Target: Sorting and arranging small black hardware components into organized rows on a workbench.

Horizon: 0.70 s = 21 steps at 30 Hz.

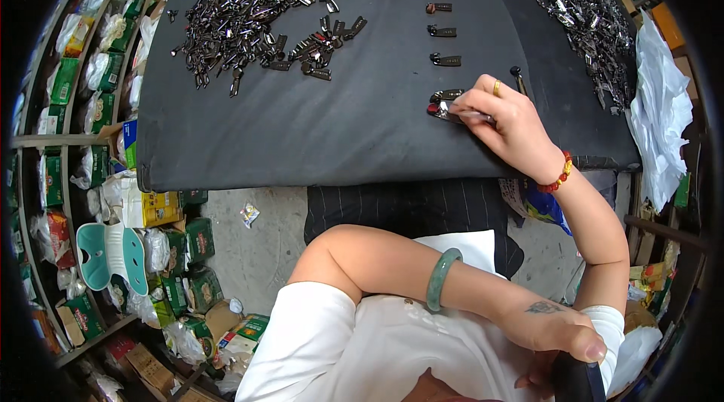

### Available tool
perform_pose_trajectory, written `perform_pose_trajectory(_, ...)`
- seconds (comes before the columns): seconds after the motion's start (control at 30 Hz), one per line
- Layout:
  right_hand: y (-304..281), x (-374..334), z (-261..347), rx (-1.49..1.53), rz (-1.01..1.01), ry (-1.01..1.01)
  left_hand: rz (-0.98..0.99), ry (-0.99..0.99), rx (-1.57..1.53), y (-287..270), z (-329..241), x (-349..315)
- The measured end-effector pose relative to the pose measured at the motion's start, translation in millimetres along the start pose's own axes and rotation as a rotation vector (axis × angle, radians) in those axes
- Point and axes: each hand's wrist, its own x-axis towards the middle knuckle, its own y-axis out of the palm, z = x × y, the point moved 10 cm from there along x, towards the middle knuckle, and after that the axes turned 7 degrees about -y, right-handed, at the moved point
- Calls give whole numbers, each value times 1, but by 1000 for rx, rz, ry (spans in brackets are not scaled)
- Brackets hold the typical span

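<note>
My right hand (507,119), with a ring and red bead bracelet, is over the table with fingers pinched around a slim, shiny thing mostly hidden by them. Right at its fingertips lies a small black piece with a red end (435,109), beside another black piece (446,95). Both look like zipper pulls. Above them, a column of similar small black pieces (445,60) runs up the table. My left arm, wearing a green bangle (443,280), crosses my body. Low at the right, my left hand (562,332) is closed on a dark, flat-edged object (579,378), cut off by the picture's edge.
The black-covered table (339,138) bears a big heap of small black pieces (241,13) at left and another heap (577,10) at right. A dark stick-like piece (519,79) lies past my right hand. Packed shelves (98,142) and a teal-and-white stool (113,259) stand left; white plastic (658,115) hangs right.
</note>
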Motion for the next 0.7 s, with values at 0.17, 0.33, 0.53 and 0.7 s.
perform_pose_trajectory(0.17,2,0,1,-2,48,-3,-37,16,17,-2,0,1)
perform_pose_trajectory(0.33,-3,4,-7,11,139,50,13,-13,-4,0,3,2)
perform_pose_trajectory(0.53,-18,-2,-29,-292,342,274,-70,51,64,-1,0,1)
perform_pose_trajectory(0.7,-17,-1,-31,-434,403,276,-69,66,76,-1,-1,1)
